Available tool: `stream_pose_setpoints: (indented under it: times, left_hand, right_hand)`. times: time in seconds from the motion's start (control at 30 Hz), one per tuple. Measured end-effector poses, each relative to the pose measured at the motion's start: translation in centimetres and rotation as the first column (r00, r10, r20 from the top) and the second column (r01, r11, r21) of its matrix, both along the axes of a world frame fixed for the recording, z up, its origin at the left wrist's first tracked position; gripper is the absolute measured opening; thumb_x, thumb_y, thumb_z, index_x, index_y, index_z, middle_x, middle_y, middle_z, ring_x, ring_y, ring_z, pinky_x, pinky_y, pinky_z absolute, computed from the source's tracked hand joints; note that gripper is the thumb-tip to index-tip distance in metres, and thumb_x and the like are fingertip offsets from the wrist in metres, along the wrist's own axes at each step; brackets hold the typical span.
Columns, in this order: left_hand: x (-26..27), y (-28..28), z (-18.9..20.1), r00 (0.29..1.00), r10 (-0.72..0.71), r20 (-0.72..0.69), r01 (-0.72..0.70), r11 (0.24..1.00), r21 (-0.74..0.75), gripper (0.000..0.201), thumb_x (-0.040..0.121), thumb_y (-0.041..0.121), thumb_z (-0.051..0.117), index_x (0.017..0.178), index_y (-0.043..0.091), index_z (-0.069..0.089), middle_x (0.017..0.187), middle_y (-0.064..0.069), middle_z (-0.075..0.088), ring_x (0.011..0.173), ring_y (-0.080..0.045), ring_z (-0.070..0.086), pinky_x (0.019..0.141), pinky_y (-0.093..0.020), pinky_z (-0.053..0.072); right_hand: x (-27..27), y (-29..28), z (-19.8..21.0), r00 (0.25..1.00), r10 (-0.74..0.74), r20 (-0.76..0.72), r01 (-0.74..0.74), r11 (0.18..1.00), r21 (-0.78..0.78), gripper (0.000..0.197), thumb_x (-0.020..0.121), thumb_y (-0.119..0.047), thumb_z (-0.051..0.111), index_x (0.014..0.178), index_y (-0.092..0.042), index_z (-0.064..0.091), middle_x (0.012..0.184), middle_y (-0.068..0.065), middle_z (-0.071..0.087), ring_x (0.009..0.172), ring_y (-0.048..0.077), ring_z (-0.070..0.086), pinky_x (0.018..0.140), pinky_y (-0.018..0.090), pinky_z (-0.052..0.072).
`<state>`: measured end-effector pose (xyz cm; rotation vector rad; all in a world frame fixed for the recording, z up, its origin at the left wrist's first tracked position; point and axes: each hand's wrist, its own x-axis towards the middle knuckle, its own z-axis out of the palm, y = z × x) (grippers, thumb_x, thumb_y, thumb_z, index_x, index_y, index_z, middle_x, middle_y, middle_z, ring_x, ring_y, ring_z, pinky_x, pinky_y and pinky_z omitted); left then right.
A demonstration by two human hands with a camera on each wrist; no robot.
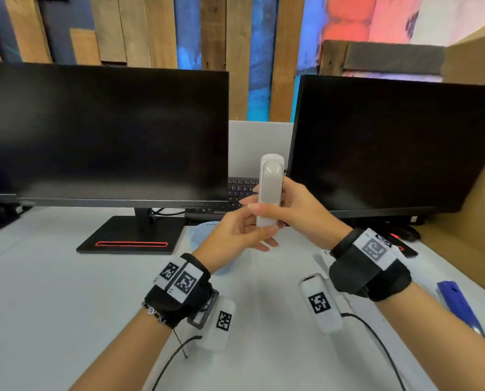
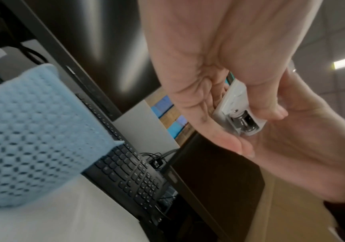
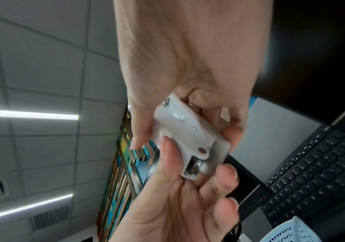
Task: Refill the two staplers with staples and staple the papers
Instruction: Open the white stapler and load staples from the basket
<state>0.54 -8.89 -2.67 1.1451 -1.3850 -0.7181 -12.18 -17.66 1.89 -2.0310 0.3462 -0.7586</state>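
Head view shows us holding a white stapler [image 1: 270,190] upright in the air, above the white desk [image 1: 52,277] and in front of the gap between 2 dark monitors. Our right hand [image 1: 300,213] wraps its fingers round the stapler's body from the right, thumb across the front. Our left hand [image 1: 235,234] grips the stapler's lower end, thumb on the front face and fingers underneath.

From the left wrist view, the white stapler [image 2: 238,108] has its hinge end with a metal spring exposed, sitting between the left hand [image 2: 198,81] and the right hand [image 2: 312,139]. From the right wrist view, the stapler [image 3: 190,135] is pinched by the right hand [image 3: 188,57] from above, while the left hand [image 3: 184,204] holds its hinge end from below; whether the stapler's top is lifted we cannot tell.

Relative to the stapler: a blue stapler [image 1: 458,306] lies on the desk well to the lower right, a light blue basket [image 1: 204,230] stands on the desk just left and below, behind our left hand, and a black keyboard [image 1: 241,190] sits just behind, under the monitors. White sheets [image 1: 324,256] show partly under our right wrist; details are hidden.
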Motion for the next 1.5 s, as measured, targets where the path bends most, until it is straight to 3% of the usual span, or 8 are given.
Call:
stream_pose_setpoints:
  times: [0.1, 0.27, 0.77, 0.87, 1.0, 1.13, 1.33, 1.5]
  left_hand:
    - [-2.3, 0.5, 1.6, 0.998, -0.012, 0.060, 0.011, 1.000, 0.010, 0.032, 0.093, 0.016, 0.058, 0.124, 0.012, 0.055, 0.105, -0.007, 0.072, 0.082, -0.021, 0.071, 0.078, -0.038, 0.058]
    - [-6.0, 1.4, 4.3, 0.985, -0.025, 0.173, 0.025, 1.000, 0.003, 0.034, 0.092, 0.028, 0.057, 0.116, 0.004, 0.058, 0.100, -0.012, 0.073, 0.078, -0.017, 0.070, 0.077, -0.040, 0.057]
    - [-12.7, 3.6, -0.2, 0.978, -0.206, -0.018, 0.205, 0.952, 0.227, 0.043, 0.091, 0.024, 0.061, 0.130, 0.011, 0.050, 0.126, -0.011, 0.061, 0.109, -0.022, 0.066, 0.088, -0.038, 0.057]
    - [-12.3, 3.6, -1.6, 0.986, -0.127, -0.104, 0.152, 0.945, 0.289, 0.041, 0.092, 0.025, 0.058, 0.128, 0.007, 0.050, 0.122, -0.014, 0.063, 0.099, -0.021, 0.067, 0.086, -0.038, 0.057]
    - [-11.6, 3.8, -3.1, 0.971, -0.045, -0.233, 0.133, 0.918, 0.375, 0.045, 0.093, 0.032, 0.054, 0.128, 0.005, 0.048, 0.118, -0.010, 0.069, 0.095, -0.026, 0.069, 0.087, -0.039, 0.052]
    - [-11.1, 4.0, -3.5, 0.966, -0.017, -0.256, 0.119, 0.914, 0.388, 0.046, 0.094, 0.033, 0.053, 0.130, 0.004, 0.046, 0.113, -0.007, 0.072, 0.086, -0.023, 0.071, 0.080, -0.034, 0.052]
    - [-9.8, 4.2, -3.5, 0.963, 0.026, -0.268, 0.087, 0.912, 0.401, 0.046, 0.094, 0.034, 0.054, 0.130, 0.008, 0.045, 0.110, -0.004, 0.073, 0.089, -0.025, 0.070, 0.080, -0.034, 0.054]
    - [-8.7, 4.2, -3.6, 0.964, 0.060, -0.258, 0.057, 0.903, 0.425, 0.046, 0.093, 0.035, 0.055, 0.129, 0.008, 0.045, 0.109, -0.003, 0.074, 0.089, -0.025, 0.071, 0.081, -0.036, 0.054]
  right_hand:
    - [-2.4, 0.3, 0.6, 0.993, -0.089, 0.082, 0.086, 0.995, 0.041, 0.058, 0.075, -0.043, 0.074, 0.122, -0.016, 0.053, 0.109, 0.008, 0.067, 0.102, 0.023, 0.068, 0.078, 0.037, 0.061]
    - [-7.3, 2.2, 2.3, 0.960, -0.139, 0.243, 0.105, 0.983, 0.151, 0.055, 0.079, -0.035, 0.065, 0.123, -0.004, 0.054, 0.110, 0.011, 0.072, 0.101, 0.022, 0.071, 0.084, 0.034, 0.059]
    - [-18.1, 4.2, 0.5, 0.919, -0.357, -0.167, 0.331, 0.929, -0.165, 0.064, 0.074, -0.069, 0.050, 0.121, -0.028, 0.058, 0.116, -0.012, 0.062, 0.106, 0.006, 0.061, 0.090, 0.031, 0.052]
    - [-20.6, 0.8, -0.8, 0.719, -0.657, -0.229, 0.565, 0.743, -0.359, 0.060, 0.083, -0.060, 0.059, 0.128, -0.020, 0.053, 0.122, -0.003, 0.057, 0.103, 0.013, 0.059, 0.083, 0.028, 0.051]
    - [-23.5, -3.2, -5.1, 0.300, -0.749, -0.591, 0.518, 0.648, -0.559, 0.079, 0.080, -0.050, 0.071, 0.141, -0.013, 0.035, 0.138, 0.015, 0.046, 0.117, 0.030, 0.053, 0.091, 0.039, 0.049]
    - [-24.2, -4.1, -7.5, 0.165, -0.726, -0.668, 0.485, 0.649, -0.586, 0.067, 0.085, -0.047, 0.066, 0.132, -0.005, 0.042, 0.120, 0.013, 0.061, 0.105, 0.028, 0.063, 0.083, 0.033, 0.051]
    - [-24.2, -5.5, -8.5, 0.183, -0.667, -0.722, 0.510, 0.692, -0.510, 0.040, 0.090, -0.038, 0.064, 0.105, -0.002, 0.056, 0.091, 0.010, 0.066, 0.085, 0.026, 0.070, 0.080, 0.034, 0.058]
    - [-24.3, -5.1, -6.5, 0.333, -0.605, -0.723, 0.641, 0.707, -0.297, 0.027, 0.091, -0.026, 0.066, 0.079, -0.008, 0.050, 0.065, 0.010, 0.065, 0.050, 0.019, 0.064, 0.044, 0.022, 0.050]
